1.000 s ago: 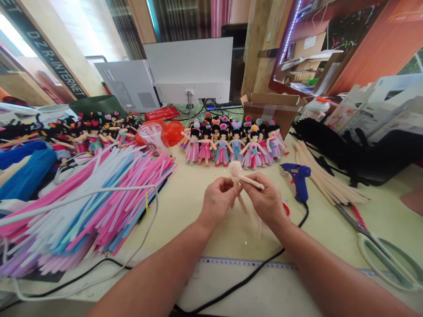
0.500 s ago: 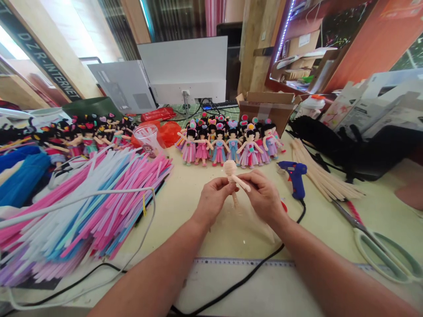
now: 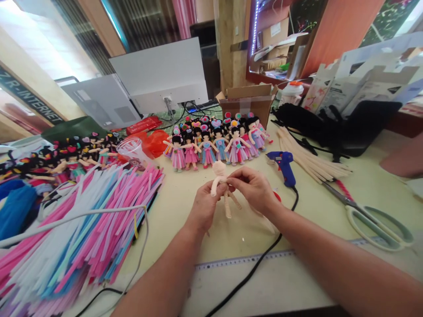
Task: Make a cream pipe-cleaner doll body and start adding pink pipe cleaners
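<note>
Between my hands, above the table, is a cream pipe-cleaner doll body (image 3: 219,171) with a round head, an arm bent down on the left and two legs hanging below. My left hand (image 3: 205,203) is closed around its torso from the left. The fingertips of my right hand (image 3: 253,186) pinch it at the upper body from the right; the exact spot is partly hidden by the fingers. Just beyond, several finished dolls (image 3: 211,145) in pink, blue and purple skirts stand grouped together. A blue glue gun (image 3: 284,166) lies to the right of my right hand.
Heaps of coloured pipe cleaners (image 3: 92,224) cover the left side, crossed by a white cable (image 3: 99,211). Cream pipe cleaners (image 3: 310,154) and large scissors (image 3: 373,220) lie at right. A black cord (image 3: 251,275) crosses the ruler (image 3: 244,259) in front. A cardboard box (image 3: 246,103) stands behind the dolls.
The doll body has been turned: its arm pointed right before and now hangs left, and both legs show. My right fingers have shifted along its side. The camera view has swung right.
</note>
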